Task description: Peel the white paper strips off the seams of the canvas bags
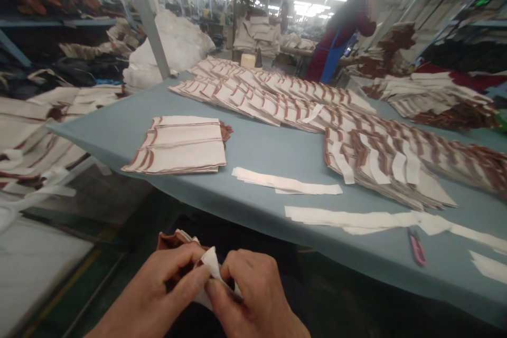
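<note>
Close to my body, below the table's front edge, both hands pinch one folded cream-and-brown fabric piece [211,261]. My left hand [166,285] is closed on its left side, thumb and forefinger pressed together near a pale corner. My right hand [255,290] grips the right side, its thumb almost meeting the left one. Brown and cream layers of the piece stick out behind my left fingers; most of it is hidden by the hands. On the table beyond lies a neat stack of cream pieces with brown edges [186,142].
Pale strips [285,184] and a longer row of strips [356,219] lie along the front of the blue-green table [269,148]. Pink-handled thread snips [417,248] rest at the right. Overlapping fabric pieces [253,95] cross the table. A person in a blue apron [335,53] stands behind.
</note>
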The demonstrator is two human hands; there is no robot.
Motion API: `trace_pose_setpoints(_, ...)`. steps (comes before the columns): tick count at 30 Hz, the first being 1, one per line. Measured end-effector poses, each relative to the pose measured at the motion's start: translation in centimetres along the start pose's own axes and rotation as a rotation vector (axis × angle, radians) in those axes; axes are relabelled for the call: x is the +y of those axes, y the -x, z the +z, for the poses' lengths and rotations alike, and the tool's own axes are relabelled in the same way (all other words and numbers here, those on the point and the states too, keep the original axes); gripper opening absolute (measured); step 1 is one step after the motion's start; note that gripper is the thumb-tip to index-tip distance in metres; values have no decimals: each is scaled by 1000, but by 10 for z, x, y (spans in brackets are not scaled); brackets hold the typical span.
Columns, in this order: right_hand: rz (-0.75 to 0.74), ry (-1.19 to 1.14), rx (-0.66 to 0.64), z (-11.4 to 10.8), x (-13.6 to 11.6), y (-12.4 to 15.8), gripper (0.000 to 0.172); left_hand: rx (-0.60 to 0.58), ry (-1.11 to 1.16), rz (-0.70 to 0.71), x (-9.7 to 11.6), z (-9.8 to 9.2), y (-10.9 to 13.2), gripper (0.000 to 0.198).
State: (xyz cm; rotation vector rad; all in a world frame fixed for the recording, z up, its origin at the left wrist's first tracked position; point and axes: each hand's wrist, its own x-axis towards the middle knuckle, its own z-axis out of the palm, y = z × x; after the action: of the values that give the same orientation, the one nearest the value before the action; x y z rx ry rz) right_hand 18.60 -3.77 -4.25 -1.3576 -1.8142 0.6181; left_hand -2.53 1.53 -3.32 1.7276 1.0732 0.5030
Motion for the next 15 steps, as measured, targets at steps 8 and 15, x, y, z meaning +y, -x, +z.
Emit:
trace_pose_setpoints(8,18,-210,234,-48,-10,-16,47,-123,28,69,19,-22,-4,47)
trace_pose_setpoints(15,-242,-546,8,-47,-15,-54,74,-14,-156,162,-7,-30,15,31)
